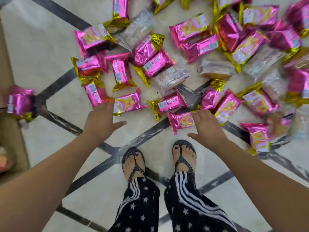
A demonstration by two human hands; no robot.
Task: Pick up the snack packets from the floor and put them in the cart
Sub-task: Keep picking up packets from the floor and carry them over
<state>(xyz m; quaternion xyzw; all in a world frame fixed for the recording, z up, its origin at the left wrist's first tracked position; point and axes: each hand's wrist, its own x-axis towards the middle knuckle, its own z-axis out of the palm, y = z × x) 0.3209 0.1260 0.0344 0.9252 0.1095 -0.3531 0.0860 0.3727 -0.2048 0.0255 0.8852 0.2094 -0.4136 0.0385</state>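
Observation:
Several shiny pink and gold snack packets lie scattered over the pale tiled floor [50, 52] ahead of me, mixed with some clear plastic packets [173, 78]. My left hand [102, 121] reaches down with fingers spread, its fingertips next to a pink packet [127, 102] and just below another [96, 94]. My right hand [206, 128] is also open, fingers over the edge of a pink packet [182, 121]. Neither hand holds anything. One packet [20, 102] lies apart at the far left. No cart is clearly visible.
My feet in dark sandals [133, 163] and star-patterned trousers stand just behind the pile. A brown cardboard-like edge [10, 148] runs along the left border. Dark stripes cross the floor tiles. Bare floor lies at the left and behind me.

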